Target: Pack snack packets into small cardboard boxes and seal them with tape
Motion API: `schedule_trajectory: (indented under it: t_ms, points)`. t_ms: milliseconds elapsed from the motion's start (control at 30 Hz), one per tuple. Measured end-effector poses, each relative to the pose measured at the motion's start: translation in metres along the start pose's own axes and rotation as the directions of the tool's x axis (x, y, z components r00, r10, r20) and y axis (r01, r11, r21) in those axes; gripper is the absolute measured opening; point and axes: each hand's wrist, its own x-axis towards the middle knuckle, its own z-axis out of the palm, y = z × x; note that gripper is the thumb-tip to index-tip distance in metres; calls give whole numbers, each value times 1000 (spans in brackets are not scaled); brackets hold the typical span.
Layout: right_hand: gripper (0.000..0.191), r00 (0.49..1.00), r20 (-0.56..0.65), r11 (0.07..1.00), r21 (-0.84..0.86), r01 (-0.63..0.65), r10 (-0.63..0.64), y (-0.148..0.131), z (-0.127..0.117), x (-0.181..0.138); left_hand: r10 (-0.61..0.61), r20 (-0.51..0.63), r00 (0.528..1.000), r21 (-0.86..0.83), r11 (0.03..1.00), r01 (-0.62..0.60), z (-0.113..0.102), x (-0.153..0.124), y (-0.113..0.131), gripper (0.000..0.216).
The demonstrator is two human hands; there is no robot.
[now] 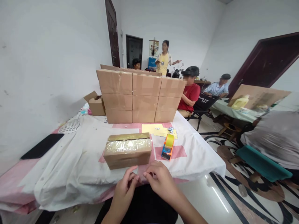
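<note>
My left hand (128, 183) and my right hand (160, 176) are close together at the table's front edge, above my lap. Both are closed, thumbs against curled fingers; anything between the fingertips is too small to make out. Just beyond them lies a closed cardboard box (130, 158) with shiny tape along its top and a strip of yellowish tape behind. To its right, an orange and blue tape dispenser (166, 154) carries a roll of yellow tape (169, 141). It stands apart from both hands.
A wall of cardboard boxes (143, 102) stands at the back. Near it lie yellow paper sheets (149, 128) and an open carton (97, 107). A black flat object (42, 146) is at left. People sit at right, one in a red shirt (192, 93).
</note>
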Motion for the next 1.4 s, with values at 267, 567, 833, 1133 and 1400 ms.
schedule_trajectory:
  t_ms: [267, 567, 833, 1133, 1400]
  points:
    - [23, 988, 62, 981, -127, 145, -138, -6, -36, 46, 109, -68, 992, 177, 980, -96, -6, 23, 36, 27]
    - [23, 960, 147, 945, -189, 265, -240, -32, -54, 123, 21, -277, 961, -15, 1000, -26, -20, 58, 62, 21]
    - [25, 920, 172, 924, -89, 371, -352, -39, -37, 160, -92, -368, 925, -70, 995, 71, -49, 63, 65, 26]
    - [29, 946, 78, 939, 167, 300, -316, -72, -71, 191, -75, -669, 739, 2, 995, 103, -98, 43, 50, 33]
    - [34, 865, 456, 948, 312, 63, -207, -73, 21, 216, 92, -702, 706, 62, 996, -69, -97, 45, 40, 37]
